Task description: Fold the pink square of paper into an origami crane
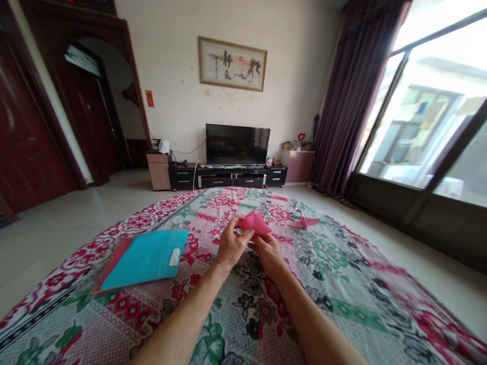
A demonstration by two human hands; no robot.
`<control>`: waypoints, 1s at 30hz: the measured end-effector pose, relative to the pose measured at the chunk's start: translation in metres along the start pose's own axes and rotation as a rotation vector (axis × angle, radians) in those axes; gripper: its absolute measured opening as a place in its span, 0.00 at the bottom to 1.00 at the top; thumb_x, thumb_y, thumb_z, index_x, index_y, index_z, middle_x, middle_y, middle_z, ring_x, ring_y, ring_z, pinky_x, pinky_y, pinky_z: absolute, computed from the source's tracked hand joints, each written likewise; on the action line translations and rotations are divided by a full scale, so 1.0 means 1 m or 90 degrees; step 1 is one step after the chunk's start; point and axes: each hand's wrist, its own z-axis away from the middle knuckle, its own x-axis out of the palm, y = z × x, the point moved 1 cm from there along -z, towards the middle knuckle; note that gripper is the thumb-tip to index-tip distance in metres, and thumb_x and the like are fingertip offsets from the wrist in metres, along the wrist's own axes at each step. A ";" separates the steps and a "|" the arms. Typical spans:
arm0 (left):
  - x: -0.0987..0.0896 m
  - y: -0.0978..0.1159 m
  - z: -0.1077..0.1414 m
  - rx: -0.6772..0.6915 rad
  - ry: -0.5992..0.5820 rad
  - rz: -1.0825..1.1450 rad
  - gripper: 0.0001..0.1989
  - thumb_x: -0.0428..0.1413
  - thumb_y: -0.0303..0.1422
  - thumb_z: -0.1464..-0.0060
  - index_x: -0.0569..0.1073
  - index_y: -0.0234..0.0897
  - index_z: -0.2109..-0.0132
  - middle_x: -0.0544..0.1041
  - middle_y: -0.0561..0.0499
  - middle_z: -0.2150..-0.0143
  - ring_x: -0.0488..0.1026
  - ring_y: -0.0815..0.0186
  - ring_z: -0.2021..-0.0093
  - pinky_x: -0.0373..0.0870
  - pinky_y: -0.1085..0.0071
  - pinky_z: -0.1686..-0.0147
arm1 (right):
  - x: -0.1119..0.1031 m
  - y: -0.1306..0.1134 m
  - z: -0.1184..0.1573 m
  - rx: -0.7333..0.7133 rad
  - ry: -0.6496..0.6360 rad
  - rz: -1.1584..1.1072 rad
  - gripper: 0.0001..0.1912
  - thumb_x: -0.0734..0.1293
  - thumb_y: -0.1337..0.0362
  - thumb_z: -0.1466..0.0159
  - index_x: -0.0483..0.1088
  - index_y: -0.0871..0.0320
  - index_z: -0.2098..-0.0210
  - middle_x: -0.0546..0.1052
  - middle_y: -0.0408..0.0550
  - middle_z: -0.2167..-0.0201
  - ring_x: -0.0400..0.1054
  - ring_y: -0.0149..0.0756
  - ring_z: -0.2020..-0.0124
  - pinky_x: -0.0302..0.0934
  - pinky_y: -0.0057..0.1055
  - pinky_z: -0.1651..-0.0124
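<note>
A small folded piece of pink paper (255, 222), with pointed upper corners, is held up between both hands above the cloth-covered table. My left hand (233, 243) pinches its left side, thumb along the lower edge and fingers behind. At its lower right edge, my right hand (269, 249) grips the paper, its fingers partly hidden beneath. Another folded pink paper shape (304, 222), with a raised middle point, rests on the cloth to the right of the hands. Left of my left hand lies a blue packet (146, 258) with a white label, over reddish sheets.
The round table wears a floral patterned cloth (331, 253). Beyond it, a television (238, 144) stands on a low black cabinet (182, 177) against the wall. Doors are at the left; a dark curtain (344, 101) and large window are at the right.
</note>
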 end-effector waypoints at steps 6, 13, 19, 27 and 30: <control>-0.001 -0.004 -0.003 -0.018 -0.021 0.049 0.16 0.54 0.33 0.54 0.69 0.38 0.55 0.71 0.55 0.70 0.65 0.75 0.79 0.63 0.79 0.78 | -0.001 -0.004 -0.001 0.008 0.001 0.034 0.10 0.69 0.62 0.51 0.72 0.56 0.69 0.77 0.44 0.71 0.69 0.32 0.70 0.62 0.28 0.66; -0.004 -0.006 -0.004 -0.005 -0.039 0.034 0.15 0.54 0.33 0.53 0.71 0.36 0.56 0.68 0.57 0.79 0.67 0.72 0.79 0.64 0.77 0.76 | 0.000 -0.005 -0.001 0.019 0.007 0.031 0.10 0.69 0.64 0.52 0.72 0.57 0.69 0.77 0.43 0.73 0.68 0.31 0.72 0.61 0.26 0.67; -0.004 -0.002 -0.002 0.003 -0.076 0.038 0.18 0.51 0.34 0.50 0.71 0.35 0.51 0.72 0.54 0.76 0.70 0.71 0.74 0.65 0.77 0.74 | 0.001 -0.008 0.000 0.065 0.014 -0.070 0.10 0.71 0.66 0.54 0.70 0.57 0.71 0.75 0.42 0.76 0.68 0.30 0.73 0.63 0.27 0.68; -0.006 0.003 -0.002 0.010 -0.153 0.083 0.23 0.50 0.26 0.56 0.69 0.37 0.50 0.76 0.52 0.64 0.71 0.72 0.71 0.65 0.78 0.73 | 0.003 -0.016 0.002 0.089 -0.023 -0.105 0.07 0.67 0.70 0.54 0.68 0.58 0.73 0.73 0.42 0.77 0.68 0.29 0.74 0.63 0.25 0.70; -0.008 0.003 -0.003 0.000 -0.146 0.078 0.21 0.50 0.27 0.56 0.69 0.35 0.51 0.76 0.52 0.67 0.71 0.71 0.72 0.65 0.77 0.73 | 0.004 -0.017 0.004 0.084 -0.020 -0.097 0.08 0.67 0.70 0.54 0.68 0.57 0.72 0.73 0.42 0.77 0.69 0.29 0.74 0.62 0.25 0.71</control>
